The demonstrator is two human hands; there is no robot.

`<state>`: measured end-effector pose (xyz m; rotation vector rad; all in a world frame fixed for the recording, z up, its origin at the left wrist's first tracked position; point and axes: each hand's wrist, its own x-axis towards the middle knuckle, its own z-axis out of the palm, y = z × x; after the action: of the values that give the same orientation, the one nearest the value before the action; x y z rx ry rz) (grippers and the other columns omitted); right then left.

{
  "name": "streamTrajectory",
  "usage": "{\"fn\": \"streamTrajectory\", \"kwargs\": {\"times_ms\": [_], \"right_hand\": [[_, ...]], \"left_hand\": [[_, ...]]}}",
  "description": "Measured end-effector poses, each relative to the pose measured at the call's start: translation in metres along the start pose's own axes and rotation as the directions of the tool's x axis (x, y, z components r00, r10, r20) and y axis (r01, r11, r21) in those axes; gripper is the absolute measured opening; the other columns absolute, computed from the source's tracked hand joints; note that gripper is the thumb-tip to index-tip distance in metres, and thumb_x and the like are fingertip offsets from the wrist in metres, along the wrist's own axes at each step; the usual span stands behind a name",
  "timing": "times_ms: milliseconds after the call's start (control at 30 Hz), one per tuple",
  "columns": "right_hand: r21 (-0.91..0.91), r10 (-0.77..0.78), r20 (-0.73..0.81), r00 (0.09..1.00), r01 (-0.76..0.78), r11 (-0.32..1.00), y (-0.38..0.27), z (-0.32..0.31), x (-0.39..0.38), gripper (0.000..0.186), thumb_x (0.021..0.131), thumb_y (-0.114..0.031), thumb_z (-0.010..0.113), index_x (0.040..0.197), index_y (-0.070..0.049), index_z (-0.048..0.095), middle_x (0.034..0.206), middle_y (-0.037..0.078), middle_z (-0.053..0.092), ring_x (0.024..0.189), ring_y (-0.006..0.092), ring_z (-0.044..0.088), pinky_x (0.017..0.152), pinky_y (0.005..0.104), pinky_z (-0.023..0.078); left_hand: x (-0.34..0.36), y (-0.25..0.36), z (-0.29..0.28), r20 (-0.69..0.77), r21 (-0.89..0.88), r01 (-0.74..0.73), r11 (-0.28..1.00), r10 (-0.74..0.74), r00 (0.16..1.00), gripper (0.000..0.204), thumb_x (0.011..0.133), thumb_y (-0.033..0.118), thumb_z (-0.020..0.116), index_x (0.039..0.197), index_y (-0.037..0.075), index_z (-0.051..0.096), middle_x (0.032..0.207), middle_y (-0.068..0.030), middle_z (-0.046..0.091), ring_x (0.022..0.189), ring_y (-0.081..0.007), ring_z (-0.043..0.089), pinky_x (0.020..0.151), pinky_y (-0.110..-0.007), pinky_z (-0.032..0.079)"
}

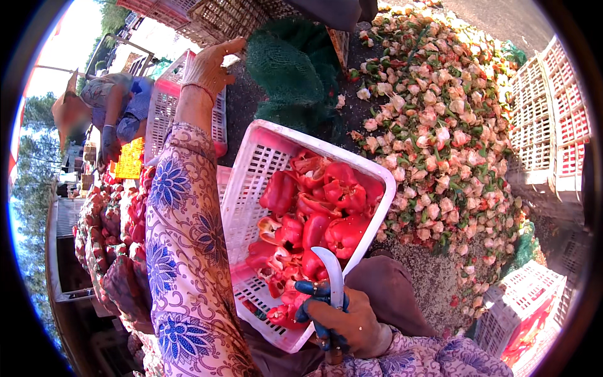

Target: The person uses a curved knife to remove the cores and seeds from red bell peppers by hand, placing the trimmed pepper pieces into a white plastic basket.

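You work outdoors in hard sunlight, on dark gravelly ground point(433, 276). A great heap of pepper cores and stems point(440, 119) lies to your right, with stacked pale plastic crates point(546, 125) beyond it. A green net point(292, 69) lies ahead, and trees point(31, 169) stand far left under bright sky.

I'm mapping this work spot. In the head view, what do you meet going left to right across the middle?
Person in a hat → patterned sleeve → white crate of cut red peppers → heap of pepper cores → stacked white crates.
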<state>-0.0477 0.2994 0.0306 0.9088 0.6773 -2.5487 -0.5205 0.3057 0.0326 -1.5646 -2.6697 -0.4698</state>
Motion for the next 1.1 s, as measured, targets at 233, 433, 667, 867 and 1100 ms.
{"fn": "streamTrajectory", "kwargs": {"times_ms": [233, 433, 667, 867, 1100], "right_hand": [[-0.203, -0.222, 0.083, 0.972, 0.235, 0.951, 0.029, 0.003, 0.004, 0.034, 0.093, -0.018, 0.063, 0.122, -0.001, 0.064, 0.082, 0.004, 0.068, 0.062, 0.0077, 0.057, 0.054, 0.0258, 0.047], [-0.361, -0.319, 0.103, 0.942, 0.335, 0.870, 0.069, 0.021, 0.013, 0.032, 0.096, -0.018, 0.058, 0.121, 0.001, 0.060, 0.094, 0.007, 0.067, 0.064, 0.0064, 0.056, 0.054, 0.0243, 0.049], [-0.269, -0.229, 0.046, 0.972, 0.233, 0.935, 0.126, 0.040, 0.021, 0.045, 0.104, -0.031, 0.048, 0.140, -0.005, 0.046, 0.106, 0.007, 0.061, 0.071, 0.0059, 0.049, 0.054, 0.0175, 0.043], [-0.798, -0.169, 0.367, 0.915, 0.403, 0.448, 0.199, 0.038, 0.026, 0.040, 0.103, -0.025, 0.048, 0.131, 0.002, 0.051, 0.087, 0.006, 0.062, 0.058, 0.0029, 0.048, 0.047, 0.0195, 0.040], [-0.914, -0.173, 0.203, 0.964, 0.250, 0.319, 0.238, 0.057, 0.048, 0.037, 0.100, -0.016, 0.048, 0.127, 0.006, 0.056, 0.084, 0.006, 0.063, 0.057, 0.0049, 0.051, 0.049, 0.0210, 0.041]], "left_hand": [[-0.114, -0.005, -0.039, 0.104, -0.829, 0.435, 0.351, -0.668, 0.737, 0.028, 0.085, 0.008, 0.069, 0.111, -0.002, 0.063, 0.102, -0.0114, 0.067, 0.086, -0.0228, 0.068, 0.066, -0.033, 0.059], [-0.325, 0.041, -0.113, -0.032, -0.881, 0.380, 0.283, -0.836, 0.548, 0.029, 0.092, 0.018, 0.065, 0.108, -0.006, 0.062, 0.099, -0.0160, 0.070, 0.087, -0.0245, 0.071, 0.069, -0.032, 0.061], [-0.647, 0.078, -0.108, -0.108, -0.907, 0.392, 0.150, -0.986, 0.128, 0.032, 0.091, 0.021, 0.068, 0.114, -0.001, 0.062, 0.102, -0.0137, 0.070, 0.087, -0.0234, 0.071, 0.071, -0.033, 0.060], [-0.856, 0.123, -0.002, 0.098, -0.947, 0.255, -0.193, -0.933, -0.345, 0.025, 0.085, 0.015, 0.073, 0.103, 0.002, 0.065, 0.078, -0.0014, 0.062, 0.059, -0.0096, 0.056, 0.044, -0.022, 0.042], [-0.899, 0.059, 0.165, 0.002, -0.732, 0.664, -0.152, -0.975, -0.221, 0.042, 0.079, 0.026, 0.077, 0.113, 0.004, 0.068, 0.096, -0.0096, 0.070, 0.080, -0.0227, 0.067, 0.071, -0.033, 0.054]]}}
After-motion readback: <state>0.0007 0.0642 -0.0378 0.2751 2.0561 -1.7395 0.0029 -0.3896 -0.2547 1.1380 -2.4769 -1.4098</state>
